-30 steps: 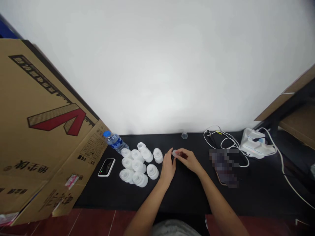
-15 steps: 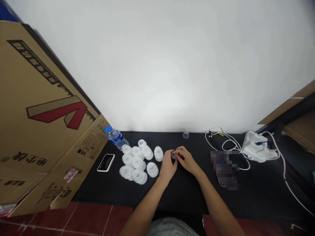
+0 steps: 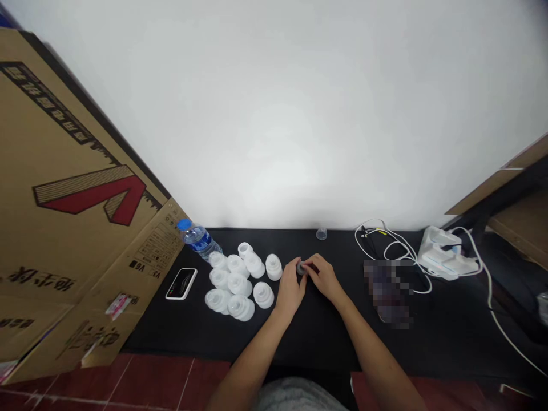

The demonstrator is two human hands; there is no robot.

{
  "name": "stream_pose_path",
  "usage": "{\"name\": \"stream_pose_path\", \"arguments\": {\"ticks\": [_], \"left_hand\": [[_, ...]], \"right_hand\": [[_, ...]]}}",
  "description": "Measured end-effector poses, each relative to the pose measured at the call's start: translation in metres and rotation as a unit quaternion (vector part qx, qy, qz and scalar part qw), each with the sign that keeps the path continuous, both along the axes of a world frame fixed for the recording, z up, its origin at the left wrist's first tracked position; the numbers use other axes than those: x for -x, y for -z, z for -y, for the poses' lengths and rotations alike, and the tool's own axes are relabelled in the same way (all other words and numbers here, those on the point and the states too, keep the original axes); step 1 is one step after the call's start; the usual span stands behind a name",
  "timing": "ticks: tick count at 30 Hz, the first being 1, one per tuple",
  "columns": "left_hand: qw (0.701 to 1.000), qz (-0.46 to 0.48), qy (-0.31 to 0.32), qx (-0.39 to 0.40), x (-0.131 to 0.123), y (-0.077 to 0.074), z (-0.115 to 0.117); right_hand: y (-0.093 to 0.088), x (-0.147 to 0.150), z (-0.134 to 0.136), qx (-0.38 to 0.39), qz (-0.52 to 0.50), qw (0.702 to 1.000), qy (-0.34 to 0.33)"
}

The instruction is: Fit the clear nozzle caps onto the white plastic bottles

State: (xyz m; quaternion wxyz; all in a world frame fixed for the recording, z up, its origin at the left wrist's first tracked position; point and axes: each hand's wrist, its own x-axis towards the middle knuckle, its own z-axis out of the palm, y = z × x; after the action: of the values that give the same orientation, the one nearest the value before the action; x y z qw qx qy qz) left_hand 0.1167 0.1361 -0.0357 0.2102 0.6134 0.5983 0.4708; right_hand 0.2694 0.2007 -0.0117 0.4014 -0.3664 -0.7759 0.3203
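The left hand [image 3: 290,291] and right hand [image 3: 324,279] meet over the black counter [image 3: 325,337], both closed, with their fingertips pinching a small round piece [image 3: 302,268] between them. The piece appears to be held just above the counter, directly in front of the person. It looks grey, but the fingers hide most of it, so its long axis and the way it points cannot be told from this view. Handling note: a part this small seems safest kept between the fingertips of both hands, low over the counter, so that a slip would not send it far.

Just left of the hands lies a tight group of white plastic parts [image 3: 240,279], some upright and some tipped over, many touching. Beyond them, a water bottle [image 3: 199,240] lies on its side, its blue cap toward the upper left, and a phone [image 3: 182,283] lies flat nearby. To the right, a blurred patch [image 3: 387,291] hides whatever is there. Farther back stand a small clear cup [image 3: 321,233], a loop of white cables [image 3: 385,242] and a white charger [image 3: 445,260]. A large cardboard sheet [image 3: 81,200] fills the left side, in front of a white wall [image 3: 274,114].
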Motion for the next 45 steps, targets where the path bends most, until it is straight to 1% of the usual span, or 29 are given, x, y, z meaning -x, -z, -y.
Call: {"name": "stream_pose_path", "arguments": {"ticks": [5,11,13,17,22,27,32,35,40,42,45], "left_hand": [[1.0,0.006,-0.001,-0.004,0.0,-0.003,-0.001],[0.998,0.064,0.003,-0.005,-0.002,-0.009,0.0],[0.997,0.078,0.001,-0.01,-0.002,-0.009,-0.001],[0.995,0.094,-0.005,-0.023,-0.001,-0.007,-0.002],[0.995,0.09,-0.007,-0.033,0.0,-0.004,-0.001],[0.996,0.09,-0.008,-0.023,-0.004,-0.004,-0.001],[0.994,0.11,-0.008,-0.01,-0.004,-0.004,-0.004],[0.994,0.113,0.006,-0.007,-0.002,-0.006,-0.006],[0.994,0.101,0.039,-0.004,0.001,-0.012,-0.006],[0.994,0.099,0.042,0.001,0.001,-0.013,-0.006],[0.994,0.105,0.029,0.013,0.0,-0.011,-0.005]], "right_hand": [[-0.003,-0.002,0.0,0.013,-0.005,1.0,0.013],[-0.01,0.0,0.002,0.09,-0.036,0.995,0.015],[-0.011,-0.001,0.002,0.099,-0.045,0.994,0.014],[-0.008,-0.002,0.001,0.074,-0.03,0.996,0.028],[-0.008,-0.003,-0.001,0.044,-0.029,0.998,0.022],[-0.012,-0.003,0.001,0.014,-0.033,0.999,0.017],[-0.012,-0.004,0.003,-0.004,-0.029,1.0,0.002],[-0.01,-0.006,0.001,0.01,-0.036,0.999,0.023],[-0.004,-0.008,-0.006,0.076,-0.06,0.993,0.063],[-0.002,-0.009,-0.007,0.088,-0.063,0.992,0.066],[-0.003,-0.01,-0.007,0.086,-0.057,0.993,0.053]]}}
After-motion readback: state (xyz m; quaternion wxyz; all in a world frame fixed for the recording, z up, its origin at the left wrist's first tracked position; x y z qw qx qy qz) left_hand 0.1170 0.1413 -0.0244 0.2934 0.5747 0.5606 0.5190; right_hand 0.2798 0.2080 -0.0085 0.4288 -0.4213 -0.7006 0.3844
